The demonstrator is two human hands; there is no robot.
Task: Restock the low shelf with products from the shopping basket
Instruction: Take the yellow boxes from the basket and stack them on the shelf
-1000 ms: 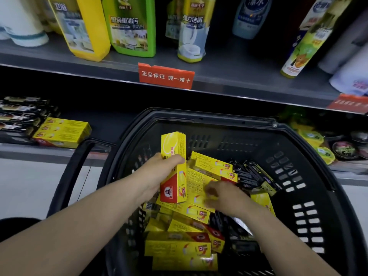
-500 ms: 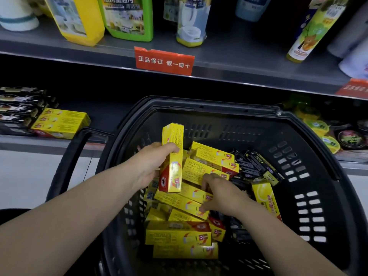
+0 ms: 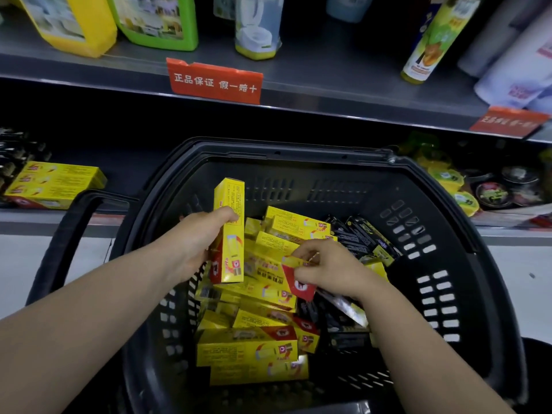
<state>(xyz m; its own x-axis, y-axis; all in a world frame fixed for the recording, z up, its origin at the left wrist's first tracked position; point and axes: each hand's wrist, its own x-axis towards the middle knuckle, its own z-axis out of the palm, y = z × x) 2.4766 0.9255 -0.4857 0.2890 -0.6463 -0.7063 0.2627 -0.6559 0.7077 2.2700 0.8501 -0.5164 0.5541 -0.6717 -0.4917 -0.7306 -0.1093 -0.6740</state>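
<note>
A black shopping basket (image 3: 448, 204) sits in front of the low shelf (image 3: 125, 171) and holds several long yellow boxes (image 3: 248, 351) and several black boxes (image 3: 358, 237). My left hand (image 3: 194, 240) grips one yellow box (image 3: 230, 234) upright above the pile. My right hand (image 3: 328, 267) pinches the red end of a second yellow box (image 3: 298, 282) and lifts it off the heap. A stack of the same yellow boxes (image 3: 56, 183) lies on the low shelf at the left.
The basket's handle (image 3: 65, 234) hangs down at the left. Dark boxes (image 3: 15, 153) lie behind the shelf stack. Round yellow and black tins (image 3: 490, 189) fill the low shelf's right end. Cleaner bottles (image 3: 155, 22) and an orange tag (image 3: 215, 82) occupy the upper shelf.
My right hand has closed on a yellow box's red end and raised it from the pile. The left hand has kept its upright box nearly still. The view has tilted down.
</note>
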